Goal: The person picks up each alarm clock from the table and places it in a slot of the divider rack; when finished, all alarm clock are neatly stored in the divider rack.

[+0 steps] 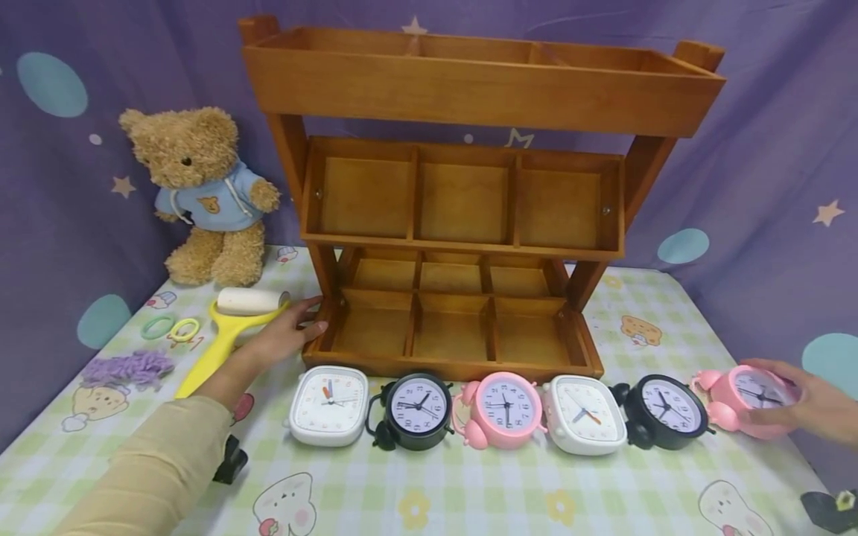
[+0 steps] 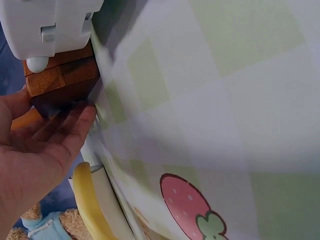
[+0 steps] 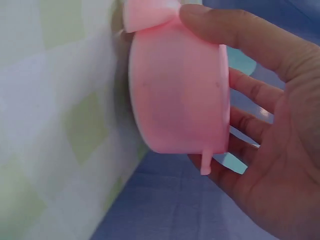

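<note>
Checked tablecloth [image 1: 469,491]: right hand [image 1: 814,409] grips pink clock [image 1: 751,398] at row's end; left hand [image 1: 284,335], fingers straight, touches wooden rack [image 1: 456,327] corner.

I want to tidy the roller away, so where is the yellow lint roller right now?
In the head view the yellow lint roller lies at the table's left, just beyond the left hand, between the hair rings and the wooden shelf.

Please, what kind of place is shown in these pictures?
Probably a staged tabletop set with a child's-room look, not a real room: a purple star-printed backdrop cloth, a cartoon checked tablecloth, a teddy bear, and alarm clocks lined before a wooden shelf rack.
</note>
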The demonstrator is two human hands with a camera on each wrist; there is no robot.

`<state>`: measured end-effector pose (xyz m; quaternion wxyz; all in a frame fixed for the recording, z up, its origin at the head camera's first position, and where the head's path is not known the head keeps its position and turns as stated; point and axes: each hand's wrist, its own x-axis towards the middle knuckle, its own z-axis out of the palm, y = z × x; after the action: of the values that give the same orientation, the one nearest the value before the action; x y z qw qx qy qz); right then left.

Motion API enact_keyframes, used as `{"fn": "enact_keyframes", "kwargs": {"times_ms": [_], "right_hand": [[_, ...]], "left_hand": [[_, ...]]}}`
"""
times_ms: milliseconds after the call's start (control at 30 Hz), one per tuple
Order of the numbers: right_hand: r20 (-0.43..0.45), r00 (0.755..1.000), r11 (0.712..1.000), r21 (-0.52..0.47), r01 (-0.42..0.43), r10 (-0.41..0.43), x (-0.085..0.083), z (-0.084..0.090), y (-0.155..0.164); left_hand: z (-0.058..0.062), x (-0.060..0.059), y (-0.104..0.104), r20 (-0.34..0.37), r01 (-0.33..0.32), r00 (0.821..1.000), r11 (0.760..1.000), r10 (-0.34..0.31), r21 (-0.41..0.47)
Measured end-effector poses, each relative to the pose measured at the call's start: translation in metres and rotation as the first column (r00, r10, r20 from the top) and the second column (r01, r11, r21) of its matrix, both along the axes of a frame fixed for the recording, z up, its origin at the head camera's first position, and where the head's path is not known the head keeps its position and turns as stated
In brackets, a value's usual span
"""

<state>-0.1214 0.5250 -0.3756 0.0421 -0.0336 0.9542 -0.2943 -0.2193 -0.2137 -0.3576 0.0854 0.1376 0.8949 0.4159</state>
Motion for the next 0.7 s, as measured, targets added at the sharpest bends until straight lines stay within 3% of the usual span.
{"fn": "enact_keyframes", "kwargs": {"times_ms": [300,467,700], "right_hand": [[-0.149,0.986,0.988,0.121,0.099,-0.08,-0.007,0.025,-0.01],[-0.139,0.987,0.977,0.19,0.101,-0.074,-0.011,0.047,-0.034],[-0.129,0.991,0.982,0.184,0.043,-0.019,-0.011,0.069,-0.071]], "left_hand": [[0.001,-0.001,-0.001,0.022,-0.001,1.0,1.0,0.001,-0.003],[0.0,0.0,-0.002,0.023,0.005,1.0,1.0,-0.006,0.018],[0.002,-0.002,0.0,0.039,0.002,0.999,1.0,-0.002,-0.003]]}}
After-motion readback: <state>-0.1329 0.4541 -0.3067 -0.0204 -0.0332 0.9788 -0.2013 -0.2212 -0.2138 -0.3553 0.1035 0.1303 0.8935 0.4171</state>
